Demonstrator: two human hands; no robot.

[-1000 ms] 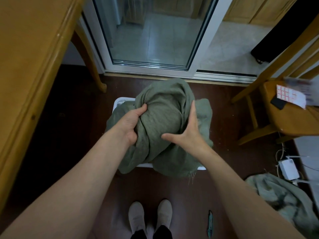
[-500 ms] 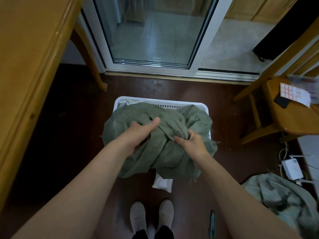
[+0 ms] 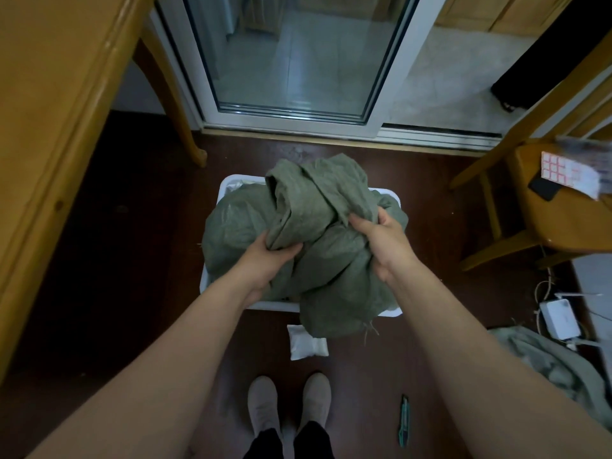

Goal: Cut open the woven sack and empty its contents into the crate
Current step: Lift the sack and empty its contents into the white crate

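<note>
A crumpled grey-green woven sack (image 3: 318, 220) is bunched up over a white plastic crate (image 3: 228, 185) on the dark floor, covering most of it. My left hand (image 3: 268, 260) grips a fold of the sack at its near left. My right hand (image 3: 381, 240) clutches the fabric on the right side. One white packet (image 3: 306, 342) lies on the floor just in front of the crate. The inside of the crate is hidden by the sack.
A teal utility knife (image 3: 404, 420) lies on the floor near my right foot. A wooden table (image 3: 49, 111) stands at left, a wooden chair (image 3: 556, 210) at right. Another green sack (image 3: 556, 369) and a white box with cables (image 3: 558, 318) sit at lower right. A glass sliding door (image 3: 291, 61) is ahead.
The sack was pressed down onto the crate, then lifted and bunched higher again. Both hands shifted their grip. A white packet has appeared on the floor in front of the crate.
</note>
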